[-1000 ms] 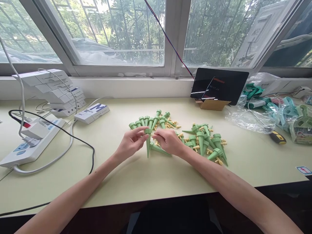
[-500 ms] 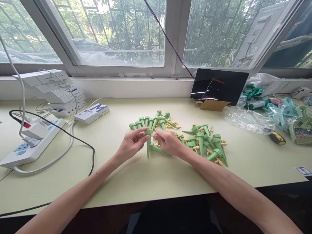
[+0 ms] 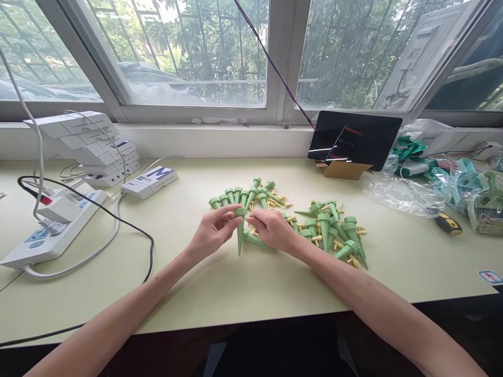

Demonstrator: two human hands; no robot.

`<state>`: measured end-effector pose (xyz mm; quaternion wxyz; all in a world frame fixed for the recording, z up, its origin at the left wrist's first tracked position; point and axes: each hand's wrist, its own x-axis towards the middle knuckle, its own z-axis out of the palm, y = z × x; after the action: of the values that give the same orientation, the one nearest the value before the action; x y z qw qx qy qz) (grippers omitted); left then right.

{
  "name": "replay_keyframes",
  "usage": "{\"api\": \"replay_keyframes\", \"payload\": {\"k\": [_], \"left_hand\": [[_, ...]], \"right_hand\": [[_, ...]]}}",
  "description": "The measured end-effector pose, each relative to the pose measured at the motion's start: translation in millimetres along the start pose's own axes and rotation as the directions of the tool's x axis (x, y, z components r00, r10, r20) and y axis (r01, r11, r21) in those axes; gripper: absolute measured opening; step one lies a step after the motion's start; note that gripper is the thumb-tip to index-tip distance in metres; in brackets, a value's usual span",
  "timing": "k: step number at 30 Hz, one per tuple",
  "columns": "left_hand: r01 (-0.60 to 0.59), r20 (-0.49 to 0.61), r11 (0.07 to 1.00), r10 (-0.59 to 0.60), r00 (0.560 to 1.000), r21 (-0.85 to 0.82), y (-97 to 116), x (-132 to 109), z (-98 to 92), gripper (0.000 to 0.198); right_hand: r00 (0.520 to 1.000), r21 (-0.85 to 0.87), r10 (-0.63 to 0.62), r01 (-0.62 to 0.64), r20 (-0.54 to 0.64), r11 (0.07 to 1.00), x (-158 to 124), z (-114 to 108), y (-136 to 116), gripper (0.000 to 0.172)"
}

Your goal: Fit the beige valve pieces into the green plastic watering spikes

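Observation:
My left hand [image 3: 212, 229] pinches a green watering spike [image 3: 240, 235] just below its ribbed cap, with the point hanging down. Close against the cap's right side, the fingertips of my right hand [image 3: 273, 228] are pressed together; whatever they grip is hidden. Under them lies another green spike [image 3: 257, 241] on its side, with a bit of yellow near it. Behind my hands sits a group of green spikes [image 3: 238, 195], several in a row. To the right is a loose pile of more spikes [image 3: 324, 230] with small yellow valves [image 3: 316, 239].
A tablet [image 3: 361, 137] with a phone leans on a cardboard stand [image 3: 346, 170] at the back. White boxes [image 3: 151, 183] and a power strip [image 3: 55, 230] with cables are on the left. Clear plastic wrap [image 3: 404, 193] and a yellow-black tool [image 3: 448, 223] lie on the right.
Both hands and the held spike stay almost in place. The whole view has shifted very slightly.

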<state>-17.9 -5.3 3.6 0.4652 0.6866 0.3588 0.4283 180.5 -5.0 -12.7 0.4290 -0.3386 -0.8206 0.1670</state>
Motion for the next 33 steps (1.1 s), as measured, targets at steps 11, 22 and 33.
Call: {"api": "replay_keyframes", "payload": {"k": [11, 22, 33], "left_hand": [[0.034, 0.001, 0.999, -0.034, 0.999, -0.018, 2, 1, 0.9, 0.036], [0.136, 0.056, 0.991, -0.136, 0.989, 0.003, 11, 1, -0.3, 0.047], [0.185, 0.081, 0.98, -0.192, 0.978, 0.078, 17, 3, 1.4, 0.046]], "right_hand": [[1.0, -0.001, 0.02, -0.02, 0.017, 1.0, 0, 0, 0, 0.031], [1.0, -0.009, 0.012, -0.012, 0.012, 1.0, 0, 0, -2, 0.036], [0.999, -0.027, -0.04, 0.04, -0.016, 0.999, 1, 2, -8, 0.048]]}}
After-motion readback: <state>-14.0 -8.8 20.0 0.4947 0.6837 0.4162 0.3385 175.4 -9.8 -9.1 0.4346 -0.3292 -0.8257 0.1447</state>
